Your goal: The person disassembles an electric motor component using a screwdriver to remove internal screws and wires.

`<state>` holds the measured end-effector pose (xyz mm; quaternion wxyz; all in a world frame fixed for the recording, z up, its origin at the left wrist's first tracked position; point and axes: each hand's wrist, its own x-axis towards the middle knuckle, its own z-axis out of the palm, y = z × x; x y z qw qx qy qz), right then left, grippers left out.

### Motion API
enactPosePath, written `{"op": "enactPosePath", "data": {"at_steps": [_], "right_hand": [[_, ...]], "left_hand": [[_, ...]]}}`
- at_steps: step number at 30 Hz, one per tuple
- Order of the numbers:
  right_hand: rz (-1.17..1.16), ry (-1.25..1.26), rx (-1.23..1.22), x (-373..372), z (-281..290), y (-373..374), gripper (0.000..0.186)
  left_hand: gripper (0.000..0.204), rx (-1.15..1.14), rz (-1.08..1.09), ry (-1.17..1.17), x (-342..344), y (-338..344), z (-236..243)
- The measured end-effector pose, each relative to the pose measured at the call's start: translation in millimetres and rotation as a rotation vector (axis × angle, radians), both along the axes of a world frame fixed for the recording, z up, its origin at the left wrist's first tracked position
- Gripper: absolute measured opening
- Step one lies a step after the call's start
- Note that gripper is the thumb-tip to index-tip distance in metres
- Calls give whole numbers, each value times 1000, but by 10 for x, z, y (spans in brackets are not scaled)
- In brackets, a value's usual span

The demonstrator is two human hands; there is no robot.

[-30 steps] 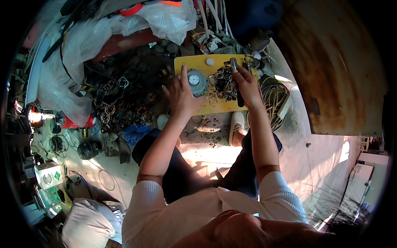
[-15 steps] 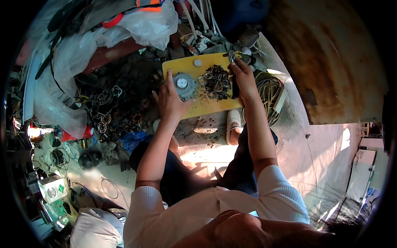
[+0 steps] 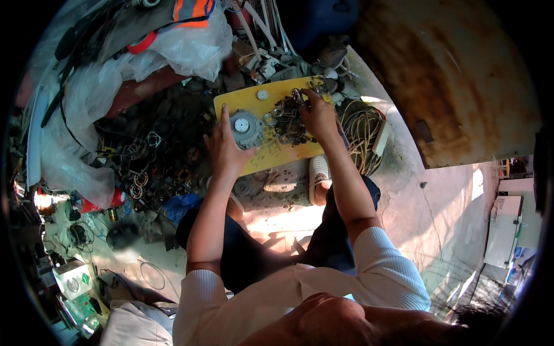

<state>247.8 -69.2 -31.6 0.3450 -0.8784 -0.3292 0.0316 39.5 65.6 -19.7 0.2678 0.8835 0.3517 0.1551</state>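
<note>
A yellow board [image 3: 271, 158] lies low in front of me, by my feet. My left hand [image 3: 226, 149] is at its left side, fingers spread, beside a round grey toothed metal part [image 3: 247, 137] with a white disc [image 3: 242, 125] at its centre. The left hand holds nothing. My right hand [image 3: 318, 117] is closed round a hand tool with a shiny metal head [image 3: 298, 96]; its exact kind is unclear and the hand covers most of it. Below the tool's head is a pile of small dark metal rings and parts [image 3: 287, 118]. A small white round piece [image 3: 262, 94] sits near the board's far edge.
Dark metal scrap [image 3: 138, 164] is heaped left of the board, with clear plastic sheeting [image 3: 86, 144] beyond. A coiled cable [image 3: 363, 132] lies to the right. A large rusty panel [image 3: 444, 81] stands at the far right. My sandalled foot [image 3: 319, 179] is near the board's front edge.
My right hand has moved left with the tool, from the board's right side to over the small-parts pile. My left hand stays beside the toothed part. The whole view has shifted slightly.
</note>
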Motion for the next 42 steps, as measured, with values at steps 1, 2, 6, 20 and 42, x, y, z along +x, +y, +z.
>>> {"op": "enactPosePath", "data": {"at_steps": [1,2,6,20,42], "right_hand": [[6,-81,16,-4,-72,24,47],[-12,-76,4,-14,-114,64,49],[-26,2,-47,-61,32,104,45],[-249,-21,-147,431,531,-648,22],[83,85,-601,593,177,-775,37]], "left_hand": [[126,-4,0,10,1,2,13],[126,-8,0,21,-2,6,26],[125,-14,-2,32,-11,16,24],[125,-12,-13,20,-9,-24,59],[133,-42,20,112,-169,-17,71]]}}
